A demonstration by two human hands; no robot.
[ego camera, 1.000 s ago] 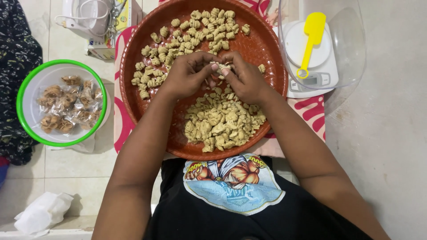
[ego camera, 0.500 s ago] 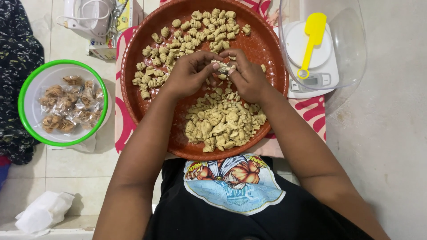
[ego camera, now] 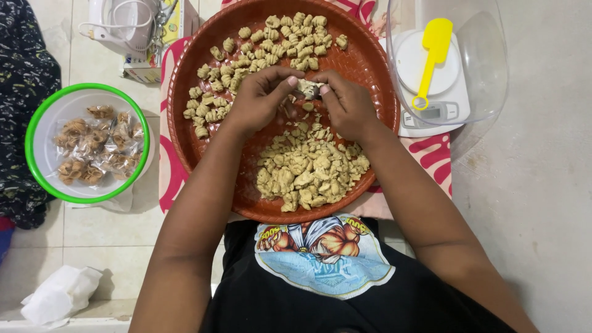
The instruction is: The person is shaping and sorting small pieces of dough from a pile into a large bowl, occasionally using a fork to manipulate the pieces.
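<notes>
Over a round brown tray (ego camera: 185, 123), my left hand (ego camera: 259, 102) and my right hand (ego camera: 346, 105) meet at the fingertips. Between them they pinch a small piece of pale dough (ego camera: 306, 88) against a small dark tool. A heap of rough dough lumps (ego camera: 308, 169) lies in the tray's near half. Several small shaped, ridged dough pieces (ego camera: 271, 43) are spread over the far half, just beyond my left hand.
A green-rimmed white bowl (ego camera: 37, 123) with small clear packets of snacks sits on the floor at left. At right a clear bowl (ego camera: 487, 68) holds a yellow spatula (ego camera: 431, 55) on a white kitchen scale (ego camera: 431, 114). A white appliance (ego camera: 120, 24) and crumpled tissue (ego camera: 58, 296) lie nearby.
Both hands stay together over the tray's middle, the fingers working the same small piece of dough. Nothing else has moved.
</notes>
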